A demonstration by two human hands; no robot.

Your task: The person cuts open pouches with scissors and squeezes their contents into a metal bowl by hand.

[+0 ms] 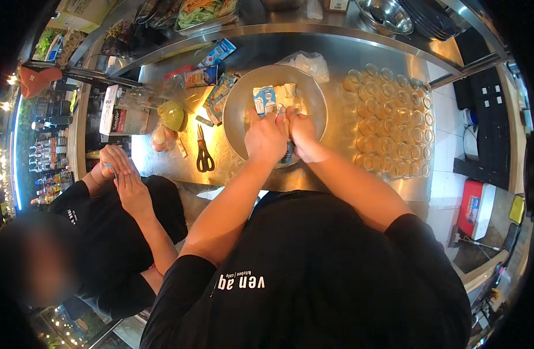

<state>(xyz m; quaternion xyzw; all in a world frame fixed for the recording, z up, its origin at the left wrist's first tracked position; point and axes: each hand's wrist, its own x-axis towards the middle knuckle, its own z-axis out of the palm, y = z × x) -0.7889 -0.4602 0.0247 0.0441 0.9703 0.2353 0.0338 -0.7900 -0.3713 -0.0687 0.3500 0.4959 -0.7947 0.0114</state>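
Over a large round metal bowl (pixel 234 110), my left hand (pixel 265 138) and my right hand (pixel 302 132) are closed side by side with the thumbs close together. Both grip a blue-and-white packet (pixel 264 98), whose printed side shows beyond my left fingers. A pale, soft-looking block (pixel 286 93) lies in the bowl beside it, just past my right fingers. Below my thumbs a dark blue bit of wrapper (pixel 288 153) shows between the wrists. The fingers hide much of the packet.
Black-handled scissors (pixel 204 157), crumpled wrappers (pixel 220 96) and a green fruit (pixel 171 115) lie left of the bowl. Rows of small glass jars (pixel 389 125) stand at right. A co-worker's hands (pixel 124 171) meet at left. A metal shelf (pixel 278 29) crosses above.
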